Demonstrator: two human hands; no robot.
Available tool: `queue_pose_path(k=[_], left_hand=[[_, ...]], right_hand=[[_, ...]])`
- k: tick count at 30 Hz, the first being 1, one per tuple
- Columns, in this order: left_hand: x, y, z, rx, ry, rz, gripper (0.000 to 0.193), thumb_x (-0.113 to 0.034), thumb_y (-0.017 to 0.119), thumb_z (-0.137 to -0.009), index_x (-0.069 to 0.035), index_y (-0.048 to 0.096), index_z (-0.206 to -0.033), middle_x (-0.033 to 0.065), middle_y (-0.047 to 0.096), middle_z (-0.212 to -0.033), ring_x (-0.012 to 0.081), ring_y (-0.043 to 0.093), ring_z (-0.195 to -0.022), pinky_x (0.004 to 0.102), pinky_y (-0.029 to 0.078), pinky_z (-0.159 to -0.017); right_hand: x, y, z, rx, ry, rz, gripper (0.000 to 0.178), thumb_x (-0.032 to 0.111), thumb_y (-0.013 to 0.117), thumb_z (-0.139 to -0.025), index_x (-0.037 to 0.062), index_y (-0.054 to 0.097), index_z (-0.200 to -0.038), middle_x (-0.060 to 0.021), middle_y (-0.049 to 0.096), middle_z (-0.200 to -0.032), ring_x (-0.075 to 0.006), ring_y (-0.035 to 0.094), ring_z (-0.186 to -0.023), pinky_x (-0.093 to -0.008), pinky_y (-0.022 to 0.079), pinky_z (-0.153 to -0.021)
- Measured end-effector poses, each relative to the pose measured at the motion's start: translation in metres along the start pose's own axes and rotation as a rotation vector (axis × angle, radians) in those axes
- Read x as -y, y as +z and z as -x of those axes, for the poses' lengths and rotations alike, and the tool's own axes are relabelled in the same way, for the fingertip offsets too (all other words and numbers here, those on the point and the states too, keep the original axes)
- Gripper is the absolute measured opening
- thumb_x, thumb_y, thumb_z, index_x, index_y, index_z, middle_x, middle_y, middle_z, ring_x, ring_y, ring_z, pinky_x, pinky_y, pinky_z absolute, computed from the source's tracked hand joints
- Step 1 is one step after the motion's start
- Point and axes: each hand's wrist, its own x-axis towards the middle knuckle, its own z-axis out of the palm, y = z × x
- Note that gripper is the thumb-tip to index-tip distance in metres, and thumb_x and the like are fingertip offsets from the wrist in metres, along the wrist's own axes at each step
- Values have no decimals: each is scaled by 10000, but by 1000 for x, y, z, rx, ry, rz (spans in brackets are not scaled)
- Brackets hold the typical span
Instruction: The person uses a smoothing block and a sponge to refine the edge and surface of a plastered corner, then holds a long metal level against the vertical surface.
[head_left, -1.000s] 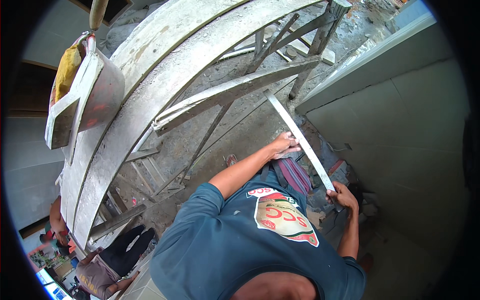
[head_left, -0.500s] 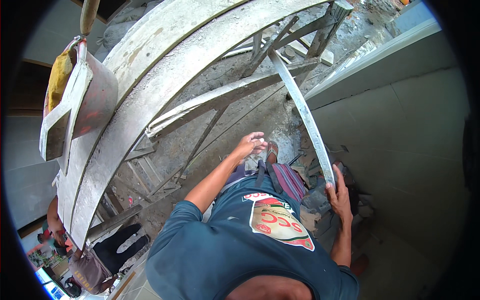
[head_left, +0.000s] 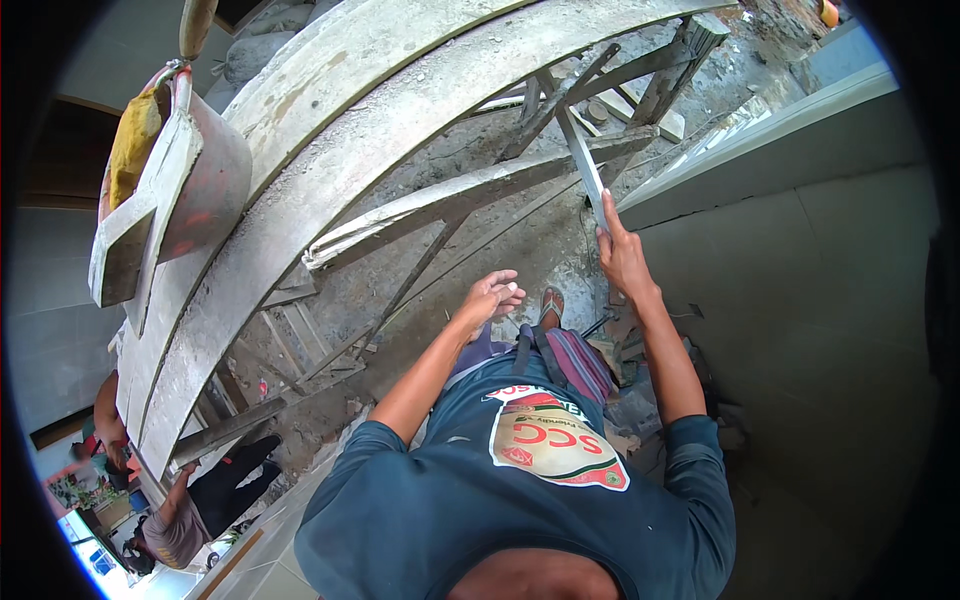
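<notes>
My right hand (head_left: 624, 262) is wrapped around the near part of a long, flat grey metal straightedge (head_left: 581, 150), its index finger stretched along the bar. The bar slants away from me, its far end near the dusty wooden scaffold frame (head_left: 560, 170); whether it touches the wood I cannot tell. My left hand (head_left: 490, 300) hovers before my waist, fingers loosely bent and partly apart, with nothing visible in it. It is nearest to the scaffold's rough lower beam.
Dusty scaffold planks (head_left: 330, 140) curve across the left, bearing a bucket (head_left: 215, 170) with a yellow cloth. A smooth wall (head_left: 800, 270) rises at my right. Rubble (head_left: 625, 400) lies by my feet. Another person (head_left: 190, 520) is at the lower left.
My right hand has moved up and forward with the straightedge, away from my right side. The bar now looks shorter and reaches less far toward me. My left hand has barely shifted.
</notes>
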Motion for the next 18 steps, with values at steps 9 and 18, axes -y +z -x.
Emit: queue_pose_path(k=[9, 18], left_hand=[[-26, 40, -21, 119, 50, -50, 428, -240, 564, -953, -53, 466, -1325, 102, 646, -1074, 148, 613, -953, 278, 494, -824], [-32, 45, -31, 191, 47, -70, 470, -252, 596, -931, -55, 448, -1331, 111, 632, -1090, 176, 606, -995, 296, 488, -868]], right_hand=[[8, 7, -78, -8, 41, 45, 656, 18, 500, -851, 70, 272, -1464, -356, 556, -722, -523, 572, -747, -551, 413, -691], [19, -37, 125, 85, 170, -64, 708, -59, 506, -847, 99, 247, -1487, -365, 549, -932, -508, 571, -849, -368, 478, -665]])
